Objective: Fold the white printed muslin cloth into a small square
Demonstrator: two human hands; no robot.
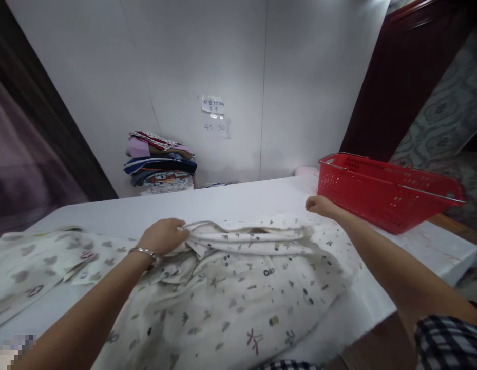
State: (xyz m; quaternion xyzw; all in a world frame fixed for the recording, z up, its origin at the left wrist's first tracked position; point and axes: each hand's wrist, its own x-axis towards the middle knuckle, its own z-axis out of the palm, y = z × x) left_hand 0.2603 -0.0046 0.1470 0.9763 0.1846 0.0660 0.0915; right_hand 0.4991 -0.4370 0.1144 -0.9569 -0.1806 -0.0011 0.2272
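A white garment (253, 298) printed with small plants and leaves lies spread over the near part of the table, its far edge gathered in folds. My left hand (167, 235), with a silver bracelet on the wrist, is closed on the left end of those folds. Just beyond the garment's far right corner, close to the red basket, is my right hand (320, 205). Its fingers are curled together; whether cloth is pinched in them is not visible. To the left lies a second pale garment (49, 259) with grey patches, partly hidden by my left arm.
A red plastic basket (361, 190) with metal handles stands at the table's right end. At the back left is a stack of folded clothes (161, 162) near the wall. Paper notes (214, 117) are stuck on the wall. The white table (242, 203) ends at the right front.
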